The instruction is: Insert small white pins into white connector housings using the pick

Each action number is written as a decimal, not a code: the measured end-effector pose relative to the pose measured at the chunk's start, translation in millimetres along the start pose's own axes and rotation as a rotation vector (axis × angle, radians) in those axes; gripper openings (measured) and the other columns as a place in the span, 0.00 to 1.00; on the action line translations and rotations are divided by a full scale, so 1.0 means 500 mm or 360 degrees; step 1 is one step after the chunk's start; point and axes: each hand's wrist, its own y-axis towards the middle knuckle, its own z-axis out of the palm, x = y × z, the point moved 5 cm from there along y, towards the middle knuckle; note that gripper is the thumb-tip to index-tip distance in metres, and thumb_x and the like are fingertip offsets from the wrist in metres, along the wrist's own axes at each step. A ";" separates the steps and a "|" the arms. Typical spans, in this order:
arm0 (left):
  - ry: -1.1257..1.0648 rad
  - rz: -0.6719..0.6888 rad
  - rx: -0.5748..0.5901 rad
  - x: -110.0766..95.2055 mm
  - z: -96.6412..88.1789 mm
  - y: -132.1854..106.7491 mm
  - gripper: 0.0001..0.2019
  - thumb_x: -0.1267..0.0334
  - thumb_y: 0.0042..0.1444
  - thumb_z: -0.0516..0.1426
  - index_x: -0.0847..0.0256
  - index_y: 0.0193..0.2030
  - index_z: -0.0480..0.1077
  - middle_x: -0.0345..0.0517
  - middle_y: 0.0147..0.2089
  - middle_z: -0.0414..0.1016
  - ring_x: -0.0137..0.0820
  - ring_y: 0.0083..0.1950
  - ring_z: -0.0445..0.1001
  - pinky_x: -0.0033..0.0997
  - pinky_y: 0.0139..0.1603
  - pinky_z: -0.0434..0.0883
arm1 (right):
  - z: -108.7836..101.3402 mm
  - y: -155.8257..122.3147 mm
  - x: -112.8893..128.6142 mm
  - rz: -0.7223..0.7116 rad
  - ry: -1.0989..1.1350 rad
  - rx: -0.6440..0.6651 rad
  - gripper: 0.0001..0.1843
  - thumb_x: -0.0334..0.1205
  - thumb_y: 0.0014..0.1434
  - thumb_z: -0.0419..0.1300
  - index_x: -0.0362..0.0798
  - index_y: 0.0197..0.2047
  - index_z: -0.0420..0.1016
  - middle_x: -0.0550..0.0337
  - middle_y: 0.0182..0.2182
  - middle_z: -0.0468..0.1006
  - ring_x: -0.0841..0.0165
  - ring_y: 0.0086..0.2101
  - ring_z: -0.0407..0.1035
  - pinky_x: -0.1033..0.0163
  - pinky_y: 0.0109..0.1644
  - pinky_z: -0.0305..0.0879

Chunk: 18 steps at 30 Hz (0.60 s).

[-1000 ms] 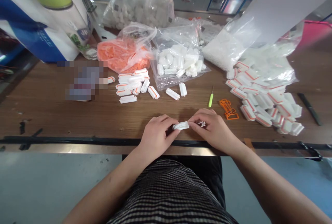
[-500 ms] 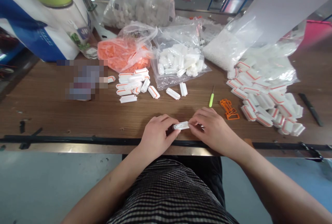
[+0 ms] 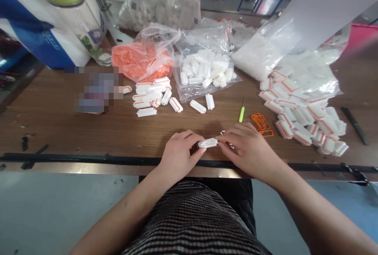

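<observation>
Plainly, in the head view, a small white plastic housing (image 3: 207,143) is being pinched end to end between the left hand (image 3: 178,156) and the right hand (image 3: 248,148), both closed on it. It is being judged light, rigid and smooth, best gripped by its ends.

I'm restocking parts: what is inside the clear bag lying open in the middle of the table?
The clear bag holds loose white plastic housings, piled together. Whatever lies beneath the top pieces is covered.
</observation>
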 end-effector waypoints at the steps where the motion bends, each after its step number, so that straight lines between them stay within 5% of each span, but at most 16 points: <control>1: -0.0003 0.0004 -0.0001 0.000 0.000 0.000 0.05 0.67 0.57 0.61 0.57 0.40 0.74 0.39 0.37 0.76 0.31 0.35 0.72 0.37 0.43 0.67 | 0.002 -0.003 0.003 -0.0005 -0.0007 -0.0027 0.11 0.34 0.62 0.56 0.48 0.34 0.79 0.58 0.28 0.78 0.65 0.32 0.69 0.57 0.40 0.59; 7: -0.0012 0.0012 0.0016 0.000 -0.001 -0.001 0.05 0.65 0.58 0.62 0.57 0.42 0.74 0.39 0.38 0.76 0.31 0.36 0.72 0.38 0.44 0.67 | 0.015 -0.017 0.027 -0.0052 -0.0209 -0.0078 0.12 0.34 0.63 0.54 0.49 0.34 0.80 0.58 0.26 0.79 0.63 0.32 0.69 0.55 0.42 0.58; 12: -0.0011 0.0012 0.0029 -0.001 -0.001 -0.001 0.05 0.65 0.58 0.61 0.57 0.42 0.74 0.40 0.39 0.77 0.32 0.37 0.73 0.38 0.44 0.67 | -0.004 -0.025 -0.055 0.0247 0.0085 -0.0232 0.10 0.38 0.63 0.57 0.50 0.37 0.80 0.57 0.31 0.81 0.63 0.33 0.72 0.56 0.42 0.61; 18: -0.0011 0.0011 0.0035 -0.004 -0.005 0.000 0.05 0.66 0.58 0.62 0.58 0.42 0.74 0.40 0.39 0.77 0.32 0.37 0.72 0.37 0.43 0.67 | 0.018 0.005 -0.109 0.0360 0.0100 0.0066 0.10 0.37 0.60 0.59 0.50 0.28 0.79 0.61 0.29 0.80 0.65 0.34 0.72 0.57 0.43 0.57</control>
